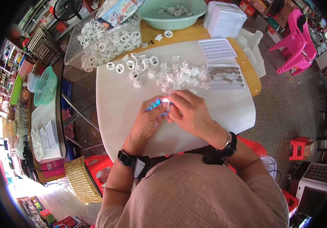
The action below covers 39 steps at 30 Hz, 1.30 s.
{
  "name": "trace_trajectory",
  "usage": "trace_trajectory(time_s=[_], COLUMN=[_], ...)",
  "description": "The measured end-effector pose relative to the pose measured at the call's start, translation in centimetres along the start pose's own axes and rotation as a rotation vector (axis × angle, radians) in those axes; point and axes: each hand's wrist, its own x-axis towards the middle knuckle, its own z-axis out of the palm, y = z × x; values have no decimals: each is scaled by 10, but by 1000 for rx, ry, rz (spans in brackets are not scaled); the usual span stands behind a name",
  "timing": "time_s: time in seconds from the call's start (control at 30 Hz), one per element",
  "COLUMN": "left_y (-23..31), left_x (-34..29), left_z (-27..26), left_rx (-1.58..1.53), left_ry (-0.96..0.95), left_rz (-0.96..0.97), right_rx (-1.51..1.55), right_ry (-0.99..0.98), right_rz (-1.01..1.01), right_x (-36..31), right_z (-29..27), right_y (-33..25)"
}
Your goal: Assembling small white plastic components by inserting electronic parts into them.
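Over the near middle of the white table [121, 114], my left hand [150, 116] and my right hand [192, 112] meet with fingers closed. Pinched between them is a small white plastic piece [168, 105], mostly covered by fingertips. A bright white-blue glow shines from it onto my left fingers. Just beyond lies a loose pile of small white plastic parts [188, 72]. Round white housings with dark centres [137, 74] are scattered to its left. Right of the pile sits a clear tray [226, 77] holding small round button-like pieces; behind it is another white pocketed tray [217, 49].
A clear bin [106, 43] heaped with white housings stands back left. Behind the table are a pale green basin [173, 18] and stacked white trays [224, 19]. Pink chairs [296, 41] stand at right; a side table with a teal basket [45, 86] is at left.
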Motion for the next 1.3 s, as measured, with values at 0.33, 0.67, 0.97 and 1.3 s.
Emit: trace_trajectory(time_s=[0.33, 0.67, 0.97, 1.3], left_y=[6, 5, 15, 4], left_x=[-3, 0, -4, -4], left_z=[5, 6, 11, 20], left_rx=[-20, 68, -45, 31], left_ry=[61, 63, 34, 79], left_rz=[-31, -41, -98, 77], right_rx=[212, 150, 354, 964], right_ry=[51, -5, -26, -70], right_rz=[44, -41, 231, 874], right_x=[-2, -2, 15, 4], right_z=[-12, -2, -27, -18], right_y=[-6, -6, -14, 4])
